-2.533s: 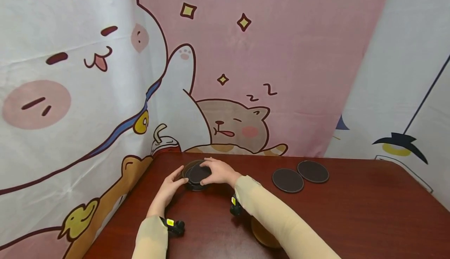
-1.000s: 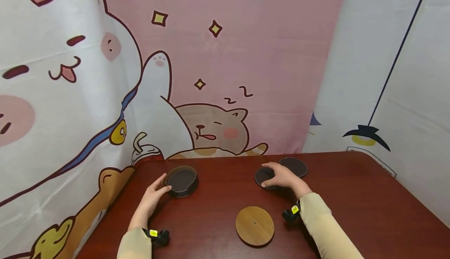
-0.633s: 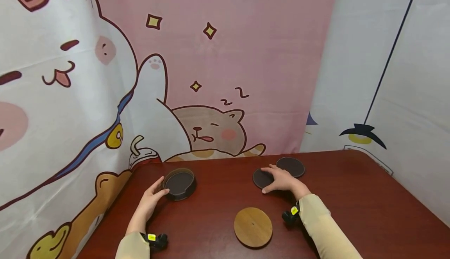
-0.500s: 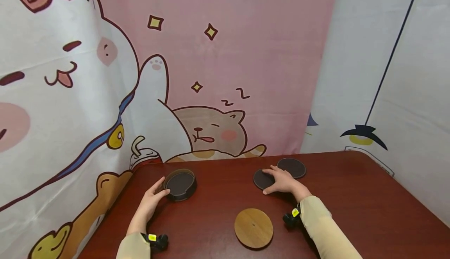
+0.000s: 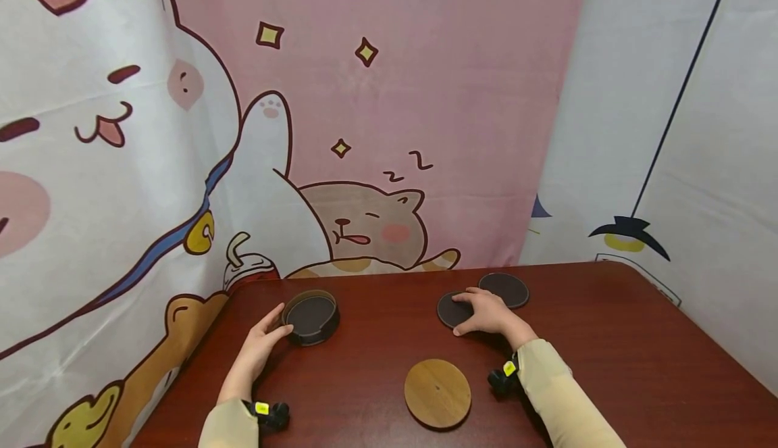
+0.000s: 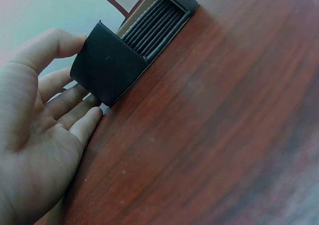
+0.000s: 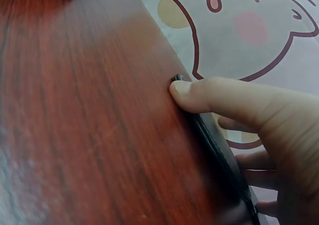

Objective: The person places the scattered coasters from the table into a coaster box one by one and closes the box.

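In the head view my left hand [image 5: 258, 350] holds the side of a round black coaster holder [image 5: 323, 332], thumb at the near side and fingers round the left. The left wrist view shows several dark coasters [image 6: 155, 28] stacked inside, visible through the cut-out in the holder's wall [image 6: 109, 65]. To the right, my right hand [image 5: 491, 313] grips a black round coaster [image 5: 451, 310] lying on the table, thumb on its near edge and fingers reaching over its far part. The right wrist view has the thumb on the rim of this coaster [image 7: 212, 140].
A second black coaster [image 5: 504, 289] lies just behind the right hand. Nearer to me is a round wooden disc [image 5: 437, 392] on the reddish-brown table [image 5: 358, 367]. A cartoon-printed cloth [image 5: 462, 96] hangs along the table's back and left edges.
At first my right hand held a coaster over the holder; that coaster now lies inside. The right hand has moved right to the nearer table coaster, uncovering the wooden disc. The left stays at the holder.
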Motion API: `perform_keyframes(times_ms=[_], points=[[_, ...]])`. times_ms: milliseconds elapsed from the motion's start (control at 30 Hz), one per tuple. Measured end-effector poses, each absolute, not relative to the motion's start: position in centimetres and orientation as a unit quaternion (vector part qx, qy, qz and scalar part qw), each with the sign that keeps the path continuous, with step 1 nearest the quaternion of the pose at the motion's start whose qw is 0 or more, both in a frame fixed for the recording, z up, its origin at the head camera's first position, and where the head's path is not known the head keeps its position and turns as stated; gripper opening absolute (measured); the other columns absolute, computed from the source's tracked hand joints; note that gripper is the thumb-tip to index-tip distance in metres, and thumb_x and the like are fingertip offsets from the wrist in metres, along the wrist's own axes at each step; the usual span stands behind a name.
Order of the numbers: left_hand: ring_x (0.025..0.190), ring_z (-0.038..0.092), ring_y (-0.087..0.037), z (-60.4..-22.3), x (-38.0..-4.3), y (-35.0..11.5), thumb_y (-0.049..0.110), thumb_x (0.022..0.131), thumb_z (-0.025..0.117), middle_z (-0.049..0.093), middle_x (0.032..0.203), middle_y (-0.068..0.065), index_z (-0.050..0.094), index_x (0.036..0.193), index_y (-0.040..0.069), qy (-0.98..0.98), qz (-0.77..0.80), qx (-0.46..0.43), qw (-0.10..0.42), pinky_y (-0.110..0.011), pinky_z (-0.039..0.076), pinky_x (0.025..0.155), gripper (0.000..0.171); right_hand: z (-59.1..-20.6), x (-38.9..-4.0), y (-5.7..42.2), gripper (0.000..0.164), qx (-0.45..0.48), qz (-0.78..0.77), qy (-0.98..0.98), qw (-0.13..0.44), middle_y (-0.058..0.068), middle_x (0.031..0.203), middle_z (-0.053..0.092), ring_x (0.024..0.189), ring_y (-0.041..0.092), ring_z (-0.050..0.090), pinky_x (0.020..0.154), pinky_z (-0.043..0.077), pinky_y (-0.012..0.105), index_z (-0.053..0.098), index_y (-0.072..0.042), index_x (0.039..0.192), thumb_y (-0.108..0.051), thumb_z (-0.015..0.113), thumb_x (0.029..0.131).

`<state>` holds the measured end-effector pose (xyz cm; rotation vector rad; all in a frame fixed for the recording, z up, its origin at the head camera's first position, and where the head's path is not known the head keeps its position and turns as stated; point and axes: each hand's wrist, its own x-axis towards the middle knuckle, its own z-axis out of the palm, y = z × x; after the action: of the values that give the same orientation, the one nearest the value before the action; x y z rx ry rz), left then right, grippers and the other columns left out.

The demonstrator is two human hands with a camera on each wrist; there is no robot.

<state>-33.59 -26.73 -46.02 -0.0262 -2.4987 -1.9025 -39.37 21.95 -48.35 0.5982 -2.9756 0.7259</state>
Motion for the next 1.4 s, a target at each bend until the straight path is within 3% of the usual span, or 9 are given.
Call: perform_keyframes(times_ms=[400,967,1400], points=[[0.143,0.021,-0.037,-49.2,-35.7,-28.2,0.015,0.093,0.065,0.026,0.154,-0.023,0.03,0.152,0.007,-0.795,-0.606,-0.006,0.012,-0.052,0.017,0.113,0.07,-46.9,-39.1,21.5,0.079,0.199,0.304,-0.93,0.049,0.029,0.145,0.037,0.129,0.047,0.037,0.097,0.037,0.063,0.057,-0.013,0.136,-0.045,0.083,0.068],[0.141,0.025,-0.038,-49.2,-35.7,-28.0,0.016,0.091,0.066,0.03,0.153,-0.024,0.033,0.151,0.007,-0.8,-0.599,-0.002,0.021,-0.054,0.021,0.112,0.069,-46.0,-38.6,21.2,0.071,0.183,0.332,-0.923,0.065,0.026,0.146,0.037,0.129,0.047,0.039,0.097,0.038,0.062,0.061,-0.015,0.133,-0.042,0.083,0.07],[0.142,0.024,-0.037,-48.9,-35.6,-27.8,0.017,0.092,0.066,0.028,0.154,-0.023,0.032,0.152,0.007,-0.802,-0.597,0.0,0.016,-0.053,0.02,0.113,0.069,-46.0,-38.7,21.2,0.076,0.19,0.327,-0.924,0.061,0.025,0.146,0.037,0.129,0.047,0.039,0.097,0.038,0.062,0.06,-0.016,0.134,-0.049,0.081,0.07]])
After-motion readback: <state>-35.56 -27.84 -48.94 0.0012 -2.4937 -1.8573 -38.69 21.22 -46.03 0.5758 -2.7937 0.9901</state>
